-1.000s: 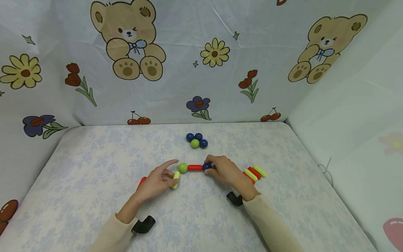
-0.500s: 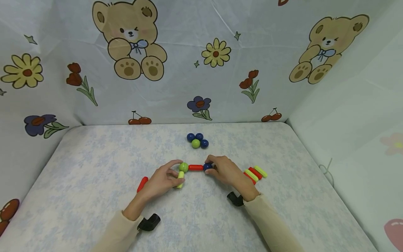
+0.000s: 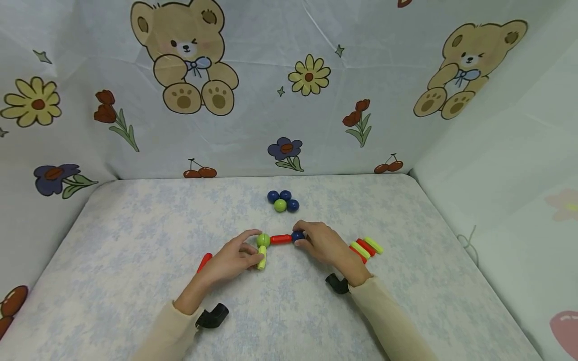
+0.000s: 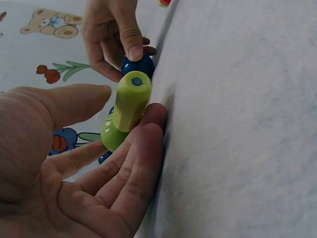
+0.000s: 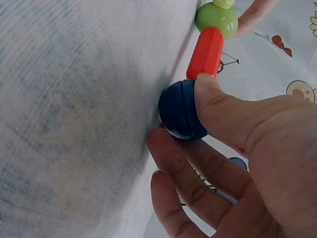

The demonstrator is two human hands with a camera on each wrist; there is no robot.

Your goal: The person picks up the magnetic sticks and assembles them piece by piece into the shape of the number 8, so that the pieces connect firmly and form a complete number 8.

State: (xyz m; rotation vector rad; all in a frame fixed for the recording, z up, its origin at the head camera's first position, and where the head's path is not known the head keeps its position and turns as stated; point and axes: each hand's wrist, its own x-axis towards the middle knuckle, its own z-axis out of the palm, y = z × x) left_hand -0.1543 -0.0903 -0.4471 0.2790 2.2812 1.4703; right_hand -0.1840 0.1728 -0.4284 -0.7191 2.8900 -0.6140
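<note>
- Soft, diffuse light is falling evenly over the table, leaving the head view moderately bright and mostly sharp.
- The cloth backdrop beyond the table's far edge is looking greyer.
- A faint shadow is running along the right sleeve toward the table's near edge.
- Small glints are showing on the blue ball.
- Both wrist views are looking dimmer and softer, a blurred shadow darkening the table beside the left hand.

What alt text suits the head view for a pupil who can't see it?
A person's right hand pinches a blue ball at one end of a red stick; at the other end, by the left hand, a green ball meets a yellow stick. Four loose balls lie beyond, and more sticks to both sides, before a bear-print cloth.
</note>
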